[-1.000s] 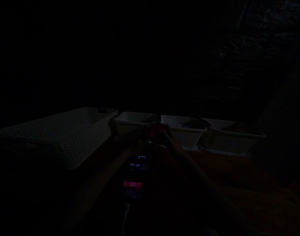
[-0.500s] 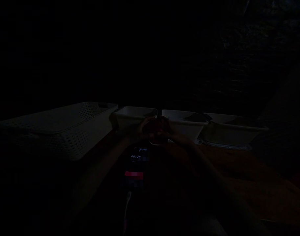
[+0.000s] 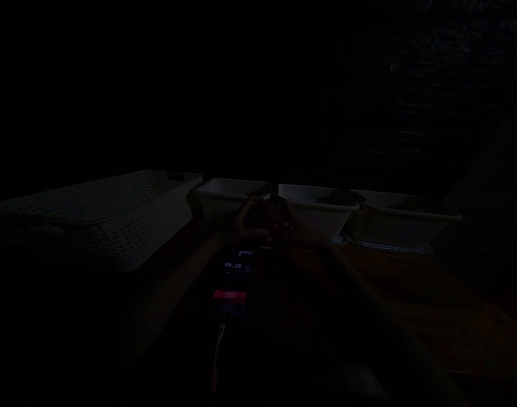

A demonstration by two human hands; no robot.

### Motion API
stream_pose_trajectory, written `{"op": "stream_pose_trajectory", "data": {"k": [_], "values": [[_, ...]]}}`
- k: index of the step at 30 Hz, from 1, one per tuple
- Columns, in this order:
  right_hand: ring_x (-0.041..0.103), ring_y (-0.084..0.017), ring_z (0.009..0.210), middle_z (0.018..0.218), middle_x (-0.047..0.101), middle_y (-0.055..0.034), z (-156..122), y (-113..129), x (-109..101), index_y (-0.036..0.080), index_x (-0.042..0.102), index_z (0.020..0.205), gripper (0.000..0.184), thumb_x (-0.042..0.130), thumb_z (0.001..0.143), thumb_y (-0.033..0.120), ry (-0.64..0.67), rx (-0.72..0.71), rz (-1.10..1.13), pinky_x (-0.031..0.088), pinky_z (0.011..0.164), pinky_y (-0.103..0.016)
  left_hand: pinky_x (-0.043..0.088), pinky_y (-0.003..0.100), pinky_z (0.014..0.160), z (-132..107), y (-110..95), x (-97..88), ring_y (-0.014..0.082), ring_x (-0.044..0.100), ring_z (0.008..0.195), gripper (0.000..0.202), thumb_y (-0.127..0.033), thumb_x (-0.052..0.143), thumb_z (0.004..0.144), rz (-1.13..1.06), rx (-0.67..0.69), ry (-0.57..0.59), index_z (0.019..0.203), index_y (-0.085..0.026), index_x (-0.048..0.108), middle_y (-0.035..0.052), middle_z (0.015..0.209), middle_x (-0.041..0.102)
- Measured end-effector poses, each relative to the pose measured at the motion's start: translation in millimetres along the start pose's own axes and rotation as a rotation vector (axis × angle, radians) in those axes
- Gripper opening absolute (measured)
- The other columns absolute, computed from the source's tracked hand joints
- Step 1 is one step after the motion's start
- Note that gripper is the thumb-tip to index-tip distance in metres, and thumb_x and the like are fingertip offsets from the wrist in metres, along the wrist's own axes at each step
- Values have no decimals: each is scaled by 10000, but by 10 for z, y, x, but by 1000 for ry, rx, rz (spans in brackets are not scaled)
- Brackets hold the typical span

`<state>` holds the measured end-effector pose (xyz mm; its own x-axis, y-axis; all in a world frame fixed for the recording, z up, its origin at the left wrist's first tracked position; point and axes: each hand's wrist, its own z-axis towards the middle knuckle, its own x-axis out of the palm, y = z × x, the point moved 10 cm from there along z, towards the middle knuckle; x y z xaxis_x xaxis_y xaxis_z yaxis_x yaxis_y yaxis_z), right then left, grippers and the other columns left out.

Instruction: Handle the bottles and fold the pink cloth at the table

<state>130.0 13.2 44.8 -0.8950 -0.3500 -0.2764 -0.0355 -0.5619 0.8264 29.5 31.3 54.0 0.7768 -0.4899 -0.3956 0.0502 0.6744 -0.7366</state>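
Observation:
The scene is very dark. My left hand (image 3: 250,223) and my right hand (image 3: 290,225) meet at the middle, in front of the white tubs. Between them is a dark reddish, rounded thing (image 3: 273,221), with the fingers of both hands curled about it. Its kind cannot be made out in the gloom. A pale curved edge shows just under the hands. Close to my left forearm lies a phone (image 3: 233,278), its lit screen reading 00:20 above a red block.
A large white perforated basket (image 3: 156,229) stands at the left. Three white tubs, a left one (image 3: 216,206), a middle one (image 3: 321,217) and a right one (image 3: 400,229), line the back of the brown wooden table (image 3: 444,322). A pale cable (image 3: 218,345) runs from the phone.
My hands have shifted slightly around the reddish thing, and more of it shows between them. The whole view has moved a little, so everything sits slightly higher.

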Motion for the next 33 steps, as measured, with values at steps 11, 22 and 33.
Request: {"op": "stream_pose_trajectory", "data": {"k": [11, 22, 33], "values": [[484, -278, 1261, 1387, 452, -104, 8, 199, 10, 297, 257, 1435, 1017, 832, 597, 265, -134, -59, -36, 440, 1026, -485, 443, 431, 990, -5, -141, -71, 287, 510, 1192, 607, -394, 725, 698, 148, 75, -71, 1194, -209, 427, 94, 1264, 512], [578, -260, 1141, 1275, 573, -84, 13, 24, -198, 276, 394, 1336, 801, 798, 649, 347, -273, 11, 64, 459, 991, -512, 433, 500, 1001, 68, 128, -58, 314, 490, 1269, 909, -468, 708, 720, -35, 10, 5, 1429, -267, 176, 157, 1411, 464], [458, -249, 1295, 1395, 475, -73, -6, 2, -187, 249, 413, 1358, 755, 770, 698, 335, -246, 42, 55, 383, 1095, -459, 399, 536, 1041, 36, 121, -69, 354, 451, 1292, 930, -457, 740, 660, 14, 4, -75, 1437, -212, 291, 157, 1423, 449]]}}
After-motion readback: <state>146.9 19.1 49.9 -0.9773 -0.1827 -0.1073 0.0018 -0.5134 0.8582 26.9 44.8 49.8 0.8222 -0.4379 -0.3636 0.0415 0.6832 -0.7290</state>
